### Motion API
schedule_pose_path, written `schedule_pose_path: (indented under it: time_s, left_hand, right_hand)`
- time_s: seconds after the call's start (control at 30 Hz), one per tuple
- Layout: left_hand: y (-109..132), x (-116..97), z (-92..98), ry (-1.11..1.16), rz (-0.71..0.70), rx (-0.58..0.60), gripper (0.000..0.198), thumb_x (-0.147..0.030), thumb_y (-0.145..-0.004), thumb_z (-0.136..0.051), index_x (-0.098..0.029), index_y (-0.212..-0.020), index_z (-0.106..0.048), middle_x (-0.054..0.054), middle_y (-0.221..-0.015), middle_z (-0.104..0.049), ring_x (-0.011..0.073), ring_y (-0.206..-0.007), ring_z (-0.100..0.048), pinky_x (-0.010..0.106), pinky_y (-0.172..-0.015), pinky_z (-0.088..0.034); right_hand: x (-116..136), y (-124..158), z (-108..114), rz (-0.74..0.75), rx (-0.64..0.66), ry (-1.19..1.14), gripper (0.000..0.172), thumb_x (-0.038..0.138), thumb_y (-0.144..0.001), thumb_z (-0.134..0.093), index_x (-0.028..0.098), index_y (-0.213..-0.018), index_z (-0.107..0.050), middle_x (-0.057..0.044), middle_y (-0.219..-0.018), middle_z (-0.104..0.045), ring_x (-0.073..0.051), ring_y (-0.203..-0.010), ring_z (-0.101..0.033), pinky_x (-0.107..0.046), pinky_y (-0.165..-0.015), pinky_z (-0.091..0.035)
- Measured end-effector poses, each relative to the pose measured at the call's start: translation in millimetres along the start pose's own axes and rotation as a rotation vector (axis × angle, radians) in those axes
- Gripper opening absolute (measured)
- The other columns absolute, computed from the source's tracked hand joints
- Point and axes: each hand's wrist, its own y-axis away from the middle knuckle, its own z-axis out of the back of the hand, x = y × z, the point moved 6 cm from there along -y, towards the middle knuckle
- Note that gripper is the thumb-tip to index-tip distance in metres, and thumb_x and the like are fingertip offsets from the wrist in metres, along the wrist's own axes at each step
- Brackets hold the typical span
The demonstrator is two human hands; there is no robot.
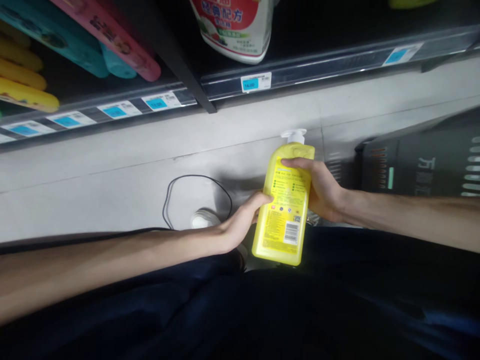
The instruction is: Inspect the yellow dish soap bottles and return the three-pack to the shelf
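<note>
A yellow pump bottle (283,205) with a white pump head and a barcode label on its back is held upright-ish in front of me, above the floor. My right hand (318,187) wraps round its right side, fingers curled over the label near the top. My left hand (245,217) presses against the bottle's left side, fingers closed on it. Both forearms reach in from the frame's sides over my dark trousers.
A low shop shelf (300,70) with blue price tags runs across the top, holding a white refill pouch (234,27) and pink, teal and yellow packs (75,40). A black cable loop and white plug (202,217) lie on the grey floor. A dark crate (420,160) stands at right.
</note>
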Motion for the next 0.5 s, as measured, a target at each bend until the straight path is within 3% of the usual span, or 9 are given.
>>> schedule_pose_path:
  time_s: [0.5]
  left_hand:
    - [0.0, -0.1, -0.5, 0.031, -0.006, -0.008, 0.043, -0.048, -0.086, -0.060, -0.014, -0.113, -0.065, 0.011, -0.117, -0.073, 0.0346, -0.122, -0.060, 0.047, -0.112, -0.041]
  right_hand:
    - [-0.6, 0.8, 0.6, -0.017, -0.022, 0.003, 0.049, 0.050, -0.071, -0.072, 0.022, -0.110, -0.061, -0.007, -0.085, -0.065, -0.031, -0.093, -0.061, -0.050, -0.087, -0.050]
